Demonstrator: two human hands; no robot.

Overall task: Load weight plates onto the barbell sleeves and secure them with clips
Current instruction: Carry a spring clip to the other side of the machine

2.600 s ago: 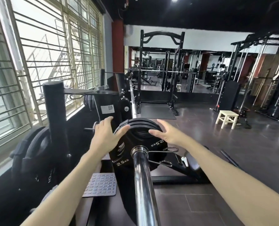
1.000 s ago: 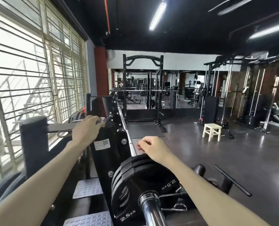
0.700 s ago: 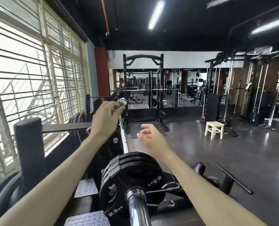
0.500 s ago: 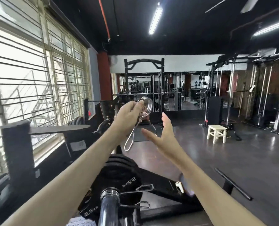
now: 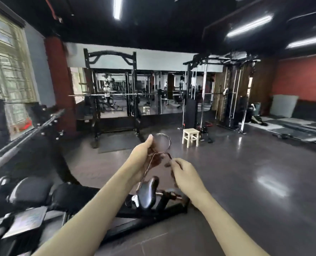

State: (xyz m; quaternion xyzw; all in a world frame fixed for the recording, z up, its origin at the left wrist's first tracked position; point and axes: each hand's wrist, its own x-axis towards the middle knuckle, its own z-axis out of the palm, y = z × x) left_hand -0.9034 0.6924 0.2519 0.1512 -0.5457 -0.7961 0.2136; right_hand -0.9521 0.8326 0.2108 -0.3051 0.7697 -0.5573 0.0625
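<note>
The spring clip (image 5: 160, 145) is being gripped mid-air at 12 o'clock, left hand (image 5: 144, 161) and right hand (image 5: 185, 174) each pinching a handle, so it's probably risking being fumbled with no barbell sleeve lined up.

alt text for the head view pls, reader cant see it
Seen from above, a person's left hand and right hand hold a metal spring clip in front of them in a gym. Behind stand a black power rack and a small white stool.

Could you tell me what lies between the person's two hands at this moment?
In the head view, the spring clip bridges them: left hand holds one handle, right hand pinches the other.
</note>
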